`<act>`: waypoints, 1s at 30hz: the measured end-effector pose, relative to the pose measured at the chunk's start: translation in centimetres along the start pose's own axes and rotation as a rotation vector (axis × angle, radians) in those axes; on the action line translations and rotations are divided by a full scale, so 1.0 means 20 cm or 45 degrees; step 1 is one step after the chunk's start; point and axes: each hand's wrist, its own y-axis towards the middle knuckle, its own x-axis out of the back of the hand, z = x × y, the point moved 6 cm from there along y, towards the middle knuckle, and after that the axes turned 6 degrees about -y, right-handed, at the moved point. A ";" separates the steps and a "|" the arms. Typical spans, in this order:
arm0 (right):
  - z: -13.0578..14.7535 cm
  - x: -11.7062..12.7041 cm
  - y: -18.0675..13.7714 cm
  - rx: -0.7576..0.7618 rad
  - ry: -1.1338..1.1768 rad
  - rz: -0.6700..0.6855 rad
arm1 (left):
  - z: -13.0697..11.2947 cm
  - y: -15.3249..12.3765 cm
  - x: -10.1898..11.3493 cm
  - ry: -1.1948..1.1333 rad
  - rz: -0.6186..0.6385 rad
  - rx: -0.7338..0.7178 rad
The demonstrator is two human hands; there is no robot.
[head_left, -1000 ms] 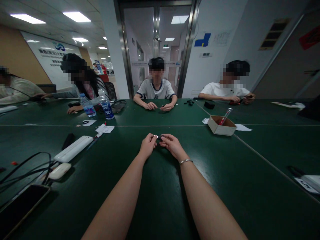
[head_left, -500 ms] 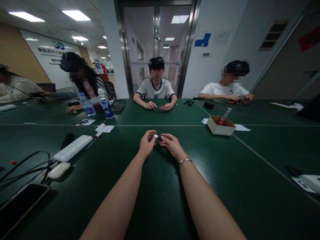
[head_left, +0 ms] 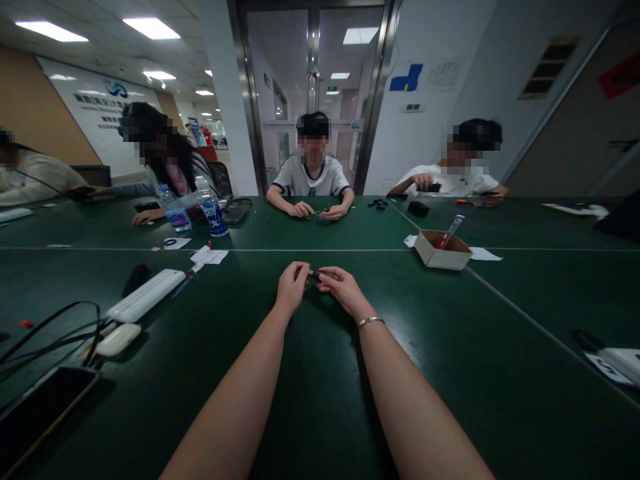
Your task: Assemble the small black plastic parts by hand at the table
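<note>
Between my two hands is a small, slim dark piece with a shiny silvery part (head_left: 315,273); its exact kind is too small to make out. My left hand (head_left: 291,288) pinches its left end between thumb and fingers. The fingers of my right hand (head_left: 342,285) are closed on its darker right end. A metal bracelet circles my right wrist. Both hands are close together just above the green table (head_left: 320,373), and the fingers hide much of the piece.
An open cardboard box (head_left: 443,257) with a red-and-clear tube stands to the right. On the left lie a white power bank (head_left: 146,296), cables, a white case (head_left: 119,340) and a phone (head_left: 47,413). Two bottles (head_left: 214,210) stand farther back. Co-workers sit across the table.
My left fingers have shifted slightly left and closed over more of the silvery part. The co-worker at the right has raised a hand, and an orange item now lies on the table there.
</note>
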 end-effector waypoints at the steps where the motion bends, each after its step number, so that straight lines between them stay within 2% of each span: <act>1: 0.00 0.00 0.00 -0.003 0.008 -0.008 | -0.01 0.00 -0.01 -0.033 0.014 -0.028; 8: 0.00 0.01 0.00 -0.022 0.019 -0.028 | -0.02 0.00 -0.02 -0.095 0.057 -0.136; 11: 0.00 0.00 0.00 0.028 -0.112 -0.051 | -0.01 0.01 -0.02 -0.139 0.057 -0.139; 14: 0.04 -0.02 -0.01 0.211 -0.502 -0.108 | 0.01 0.02 -0.02 -0.154 0.057 -0.114; 17: 0.07 -0.08 -0.03 0.379 -1.093 -0.147 | 0.06 0.03 -0.03 -0.113 0.104 -0.038; 21: 0.10 -0.12 -0.06 0.432 -1.704 -0.208 | 0.12 0.04 -0.06 0.008 0.159 0.064; 23: 0.09 -0.14 -0.07 0.380 -1.874 -0.162 | 0.13 0.03 -0.07 0.066 0.155 0.085; 26: 0.07 -0.19 -0.13 0.326 -2.055 0.001 | 0.12 -0.03 -0.06 0.068 0.167 0.190; 28: 0.07 -0.22 -0.23 0.304 -2.129 0.133 | 0.09 -0.11 -0.02 0.006 0.234 0.287; 30: 0.07 -0.22 -0.37 0.281 -2.144 0.280 | 0.04 -0.21 0.09 -0.047 0.316 0.373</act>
